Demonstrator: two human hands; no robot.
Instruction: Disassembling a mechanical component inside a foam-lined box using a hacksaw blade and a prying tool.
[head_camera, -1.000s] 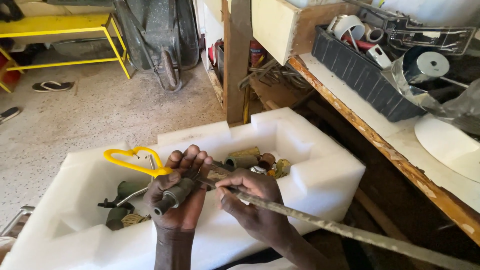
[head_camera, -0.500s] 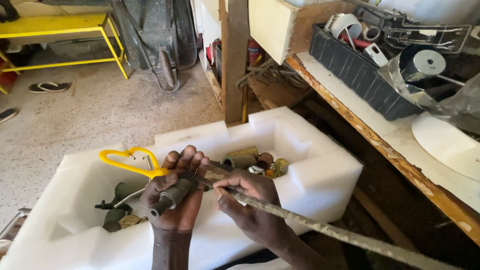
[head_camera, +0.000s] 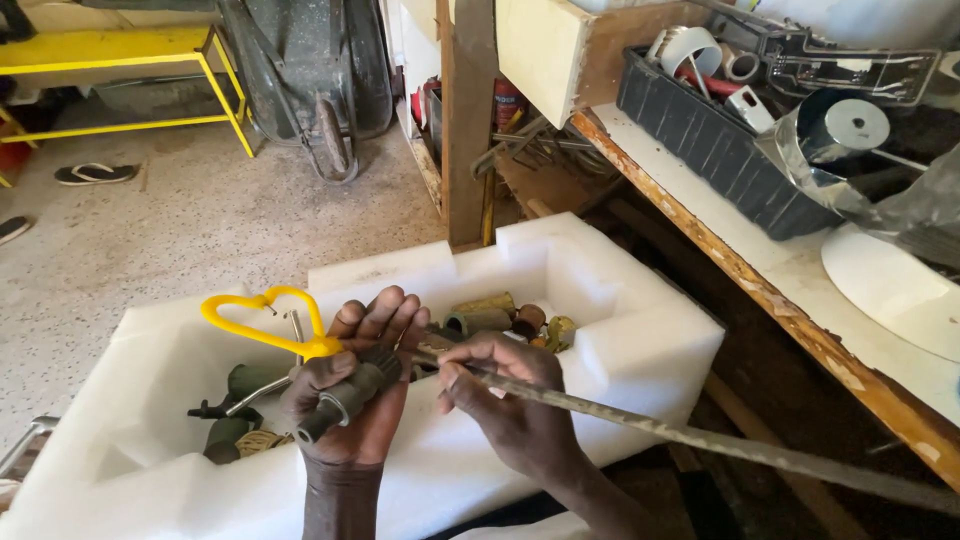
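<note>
Grey metal fitting (head_camera: 345, 397) is being cupped in the left hand (head_camera: 352, 400), steadying it while the right hand (head_camera: 510, 405) is pinching a long steel rod (head_camera: 640, 428) entering from four o'clock.

A speckled grey concrete floor (head_camera: 200, 230) carries the white moulded foam tray (head_camera: 620, 330), a yellow metal-framed bench (head_camera: 130, 50), a black flip-flop sandal (head_camera: 95, 173) and a dark wheelbarrow (head_camera: 320, 90).

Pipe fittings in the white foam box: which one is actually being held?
The dark grey threaded metal fitting gripped in the left hand. The brass and green fittings lie loose in the white foam box.
</note>
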